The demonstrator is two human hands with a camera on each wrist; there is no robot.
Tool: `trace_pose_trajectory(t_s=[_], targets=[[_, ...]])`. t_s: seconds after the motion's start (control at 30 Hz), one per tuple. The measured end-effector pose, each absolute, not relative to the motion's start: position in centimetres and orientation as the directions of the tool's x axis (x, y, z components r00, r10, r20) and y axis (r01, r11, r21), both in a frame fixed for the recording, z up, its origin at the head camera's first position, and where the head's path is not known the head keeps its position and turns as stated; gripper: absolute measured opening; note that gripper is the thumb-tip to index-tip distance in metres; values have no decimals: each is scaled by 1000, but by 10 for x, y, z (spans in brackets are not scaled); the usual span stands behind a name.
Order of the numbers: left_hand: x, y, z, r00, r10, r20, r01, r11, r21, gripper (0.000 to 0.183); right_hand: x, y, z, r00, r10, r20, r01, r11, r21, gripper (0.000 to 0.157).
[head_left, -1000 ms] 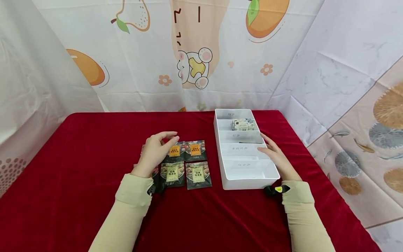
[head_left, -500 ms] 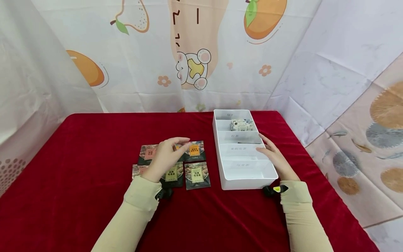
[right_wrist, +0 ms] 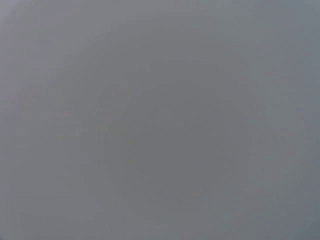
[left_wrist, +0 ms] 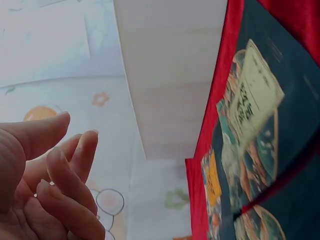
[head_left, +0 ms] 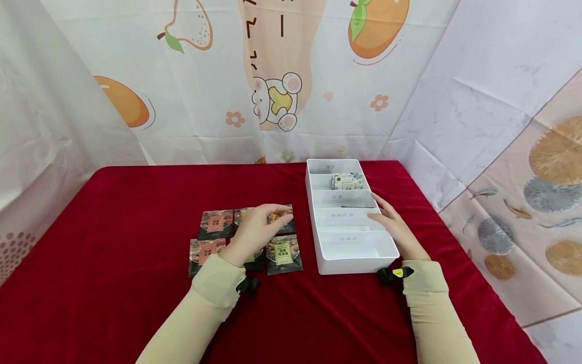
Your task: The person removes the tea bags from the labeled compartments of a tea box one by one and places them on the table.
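Observation:
My left hand [head_left: 258, 231] hovers over the tea sachets with its fingers loosely bent and nothing between them. Beneath it, partly covered, is a tea sachet with an orange label [head_left: 288, 225]. A green-labelled sachet [head_left: 284, 255] lies nearer me; in the left wrist view a green-labelled sachet [left_wrist: 257, 95] shows close up. To the left lie sachets with red labels [head_left: 215, 223]. My right hand [head_left: 399, 233] rests at the right rim of the white divided box [head_left: 356, 266], thumb over the rim and fingers along the outer side. The right wrist view is a grey blur.
The box has several labelled compartments; pale patterned sachets [head_left: 347, 181] fill part of one near the back, and a dark thin edge [head_left: 358, 207] shows in another. A red cloth [head_left: 136, 263] covers the table. A printed curtain [head_left: 195, 101] hangs behind it.
My left hand has moved right across the sachets, uncovering the red-labelled ones and covering part of the orange-labelled ones. The right hand stays at the box. The head view has shifted slightly.

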State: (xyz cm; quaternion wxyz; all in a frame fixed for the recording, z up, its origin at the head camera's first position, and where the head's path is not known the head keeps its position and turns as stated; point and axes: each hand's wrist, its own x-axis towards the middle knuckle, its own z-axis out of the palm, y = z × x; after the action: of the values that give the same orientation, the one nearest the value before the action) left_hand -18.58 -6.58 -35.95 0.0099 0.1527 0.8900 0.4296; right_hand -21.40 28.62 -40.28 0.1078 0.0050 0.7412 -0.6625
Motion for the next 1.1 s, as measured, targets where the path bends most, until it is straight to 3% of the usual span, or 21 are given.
trace_pose_trajectory(t_s=[0.63, 1.1], targets=[[-214, -10, -346, -922, 379, 74, 323, 653, 685, 37, -214, 286, -401, -974, -125, -191, 175, 128, -976, 69], [-237, 31, -339, -891, 452, 45, 426, 798, 426, 39, -215, 287, -402, -976, -138, -167, 150, 130, -980, 66]])
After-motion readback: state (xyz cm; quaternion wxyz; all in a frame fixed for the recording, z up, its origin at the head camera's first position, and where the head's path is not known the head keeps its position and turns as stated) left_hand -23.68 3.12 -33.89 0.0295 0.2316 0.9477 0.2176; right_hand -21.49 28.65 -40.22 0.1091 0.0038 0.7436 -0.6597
